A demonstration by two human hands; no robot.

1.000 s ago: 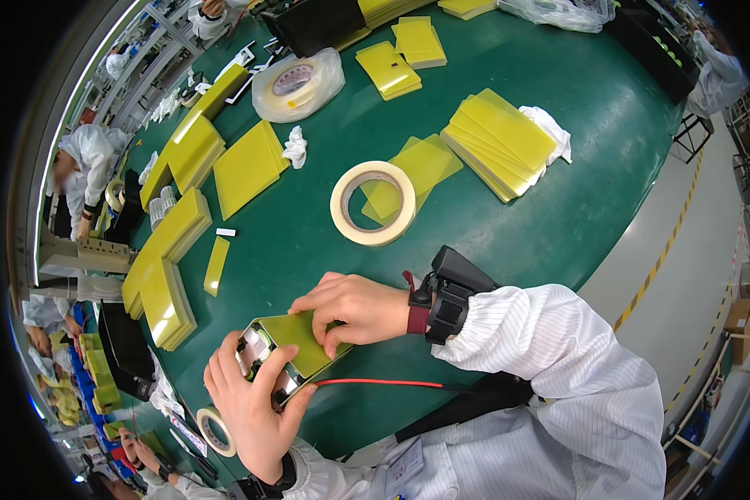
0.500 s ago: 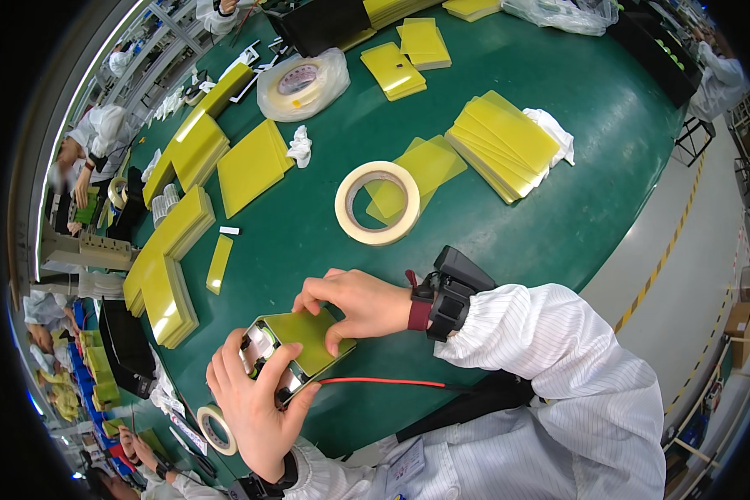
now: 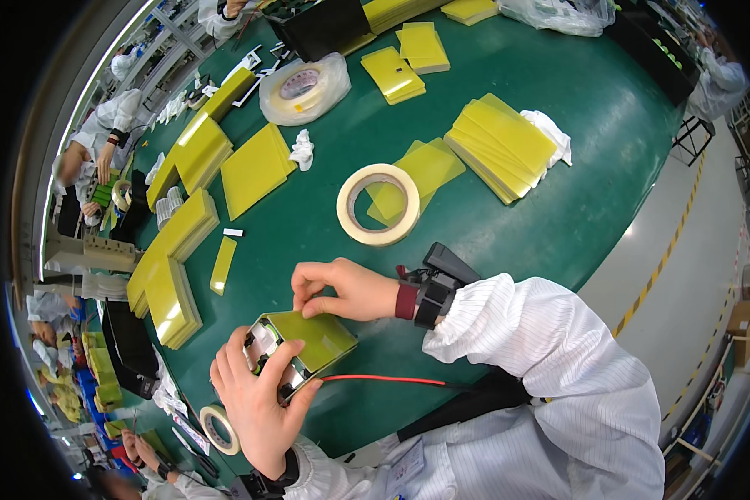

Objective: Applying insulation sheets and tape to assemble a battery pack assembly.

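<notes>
The green surface (image 3: 508, 242) sweeps across most of the view, and around its rim sit the containers. Far right, a long black box (image 3: 637, 62) shows round green pieces lined up along its inside. At the top stands another black box (image 3: 325, 32), yellow sheets close beside it; what lies inside it, I can't tell. Over on the left, a black bin (image 3: 123, 337) sits tilted near the edge, its contents too dark to read. Just past the middle, a fanned stack of yellow sheets (image 3: 500, 150) spreads out. Up top, a clear bag (image 3: 337, 83) wraps loosely around a roll of tape (image 3: 300, 82).

Into the foreground, and here are the hands! The left hand (image 3: 258, 400) has a firm grip on a boxy block (image 3: 318, 340), low and left of centre, thumb on its yellow top face. The block's near-left end is open, with white, black and green parts packed in. The right hand (image 3: 346, 287) is curled, thumb and forefinger close together at the block's upper edge; whether they pinch anything, I can't tell. A loose cream tape roll (image 3: 346, 206) lies beyond, a red cable (image 3: 383, 378) runs alongside the block, and a tiny white piece (image 3: 234, 232) rests further left.
</notes>
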